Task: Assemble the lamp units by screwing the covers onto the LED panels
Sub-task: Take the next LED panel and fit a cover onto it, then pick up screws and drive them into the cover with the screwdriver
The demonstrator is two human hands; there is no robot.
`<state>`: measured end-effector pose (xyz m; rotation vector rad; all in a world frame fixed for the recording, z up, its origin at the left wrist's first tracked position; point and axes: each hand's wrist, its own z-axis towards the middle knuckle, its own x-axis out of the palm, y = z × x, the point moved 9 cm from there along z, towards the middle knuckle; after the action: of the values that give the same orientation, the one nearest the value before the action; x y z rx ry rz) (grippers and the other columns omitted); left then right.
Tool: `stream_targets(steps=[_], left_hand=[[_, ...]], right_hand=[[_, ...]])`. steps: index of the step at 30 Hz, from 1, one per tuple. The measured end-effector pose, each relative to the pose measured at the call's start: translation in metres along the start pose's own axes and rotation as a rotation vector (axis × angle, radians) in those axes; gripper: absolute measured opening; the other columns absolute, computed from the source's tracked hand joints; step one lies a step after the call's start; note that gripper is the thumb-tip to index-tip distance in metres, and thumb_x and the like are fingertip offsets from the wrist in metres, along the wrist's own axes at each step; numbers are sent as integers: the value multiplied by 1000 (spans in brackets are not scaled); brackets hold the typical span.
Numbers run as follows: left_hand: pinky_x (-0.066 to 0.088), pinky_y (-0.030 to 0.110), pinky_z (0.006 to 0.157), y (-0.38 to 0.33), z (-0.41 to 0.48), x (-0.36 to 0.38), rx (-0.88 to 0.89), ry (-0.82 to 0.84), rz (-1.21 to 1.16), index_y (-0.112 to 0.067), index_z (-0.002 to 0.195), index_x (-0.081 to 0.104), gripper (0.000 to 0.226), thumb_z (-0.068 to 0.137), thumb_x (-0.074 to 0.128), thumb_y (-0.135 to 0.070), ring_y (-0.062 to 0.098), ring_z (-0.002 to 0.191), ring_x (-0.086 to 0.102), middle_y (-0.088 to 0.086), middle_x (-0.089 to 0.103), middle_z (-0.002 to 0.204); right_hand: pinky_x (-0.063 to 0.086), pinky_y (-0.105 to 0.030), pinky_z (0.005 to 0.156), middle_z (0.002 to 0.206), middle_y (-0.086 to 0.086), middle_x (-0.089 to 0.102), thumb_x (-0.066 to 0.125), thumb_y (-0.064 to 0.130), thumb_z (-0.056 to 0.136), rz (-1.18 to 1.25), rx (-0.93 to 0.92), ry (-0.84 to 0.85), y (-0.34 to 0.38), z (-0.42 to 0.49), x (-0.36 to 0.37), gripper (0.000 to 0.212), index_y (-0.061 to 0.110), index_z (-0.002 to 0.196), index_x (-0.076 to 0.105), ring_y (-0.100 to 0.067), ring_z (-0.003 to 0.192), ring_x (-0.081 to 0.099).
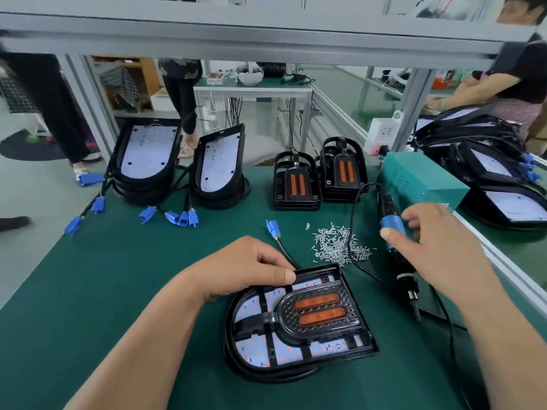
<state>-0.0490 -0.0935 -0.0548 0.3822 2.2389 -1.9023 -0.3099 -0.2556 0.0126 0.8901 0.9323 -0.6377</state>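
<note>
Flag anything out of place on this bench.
The screws lie loose in a scattered heap on the green mat, in no tray, and the black cable runs through them. Nothing looks damaged.

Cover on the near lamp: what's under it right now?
Through the open frame of the cover, a white LED panel with red dots shows. The solid middle with two orange strips hides what lies beneath, and the left hand covers the far-left edge.
</note>
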Motion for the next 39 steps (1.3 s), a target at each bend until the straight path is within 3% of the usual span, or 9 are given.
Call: stream_targets(steps=[2, 5, 8, 11, 15, 19, 23, 34, 39], left_hand=[[57, 29, 84, 1, 0, -1, 0, -13, -14, -16, 97, 83, 40, 78, 83, -52, 11, 86, 71, 11, 81, 99], [57, 35, 86, 2, 0, -1, -19, -12, -45, -12, 101, 81, 50, 85, 77, -59, 18, 86, 71, 20, 78, 100], [46, 20, 53, 4, 3, -3, -59, -51, -85, -19, 96, 80, 36, 90, 65, -52, 11, 56, 49, -4, 57, 67], [20, 19, 40, 15, 9, -15, -146, -216, -276, -13, 97, 73, 25, 86, 55, -27, 10, 52, 25, -4, 40, 67], [28, 19, 40, 28, 10, -19, -210, -275, -554, 4, 114, 65, 29, 100, 41, 0, 9, 53, 33, 1, 53, 73], [27, 16, 38, 29, 12, -17, -193, -253, -581, 3, 115, 64, 25, 104, 41, 3, 7, 52, 34, 3, 57, 73], [26, 15, 38, 27, 13, -16, -166, -254, -536, -1, 111, 63, 14, 108, 50, -5, 5, 48, 33, 3, 61, 73], [24, 15, 39, 24, 15, -17, -141, -274, -551, -3, 104, 71, 27, 108, 59, -26, 5, 50, 30, 1, 60, 72], [27, 16, 41, 27, 15, -15, -173, -265, -596, 8, 115, 70, 24, 108, 54, -9, 7, 53, 35, 7, 63, 78]], right_hand=[[51, -42, 75, 108, -2, 61, 59, 79, 87, -143, 106, 135, -28, 4, 18, 65, 23, 118, 52, -26, 91, 64], [47, -38, 62, 81, 2, 63, 58, 81, 86, -153, 114, 223, -35, 4, 35, 60, 23, 97, 49, -17, 71, 61], [47, -37, 62, 78, 1, 64, 65, 70, 87, -97, 127, 203, -33, 8, 37, 47, 24, 88, 52, -17, 70, 61], [48, -40, 66, 74, -3, 66, 73, 57, 84, 97, 210, 206, -41, 11, 36, 44, 14, 82, 61, -23, 66, 62], [40, -33, 53, 59, 0, 58, 69, 54, 67, 536, 369, 139, -48, 4, 29, 50, 6, 82, 66, -13, 44, 51], [51, -27, 41, 71, -10, 66, 64, 32, 90, 1156, 541, 155, -40, 0, 48, 34, 0, 101, 61, -21, 49, 63], [51, -30, 42, 81, -11, 64, 52, 20, 100, 1478, 591, 206, -25, -1, 60, 14, 8, 105, 56, -22, 51, 59], [62, -35, 78, 82, -3, 66, 72, 45, 93, 1905, 497, -104, 10, 12, 28, 41, 6, 106, 65, -15, 72, 64], [50, -28, 69, 89, -1, 67, 66, 45, 102, 1842, 564, -157, 31, 25, 30, 36, 12, 113, 63, -17, 80, 65]])
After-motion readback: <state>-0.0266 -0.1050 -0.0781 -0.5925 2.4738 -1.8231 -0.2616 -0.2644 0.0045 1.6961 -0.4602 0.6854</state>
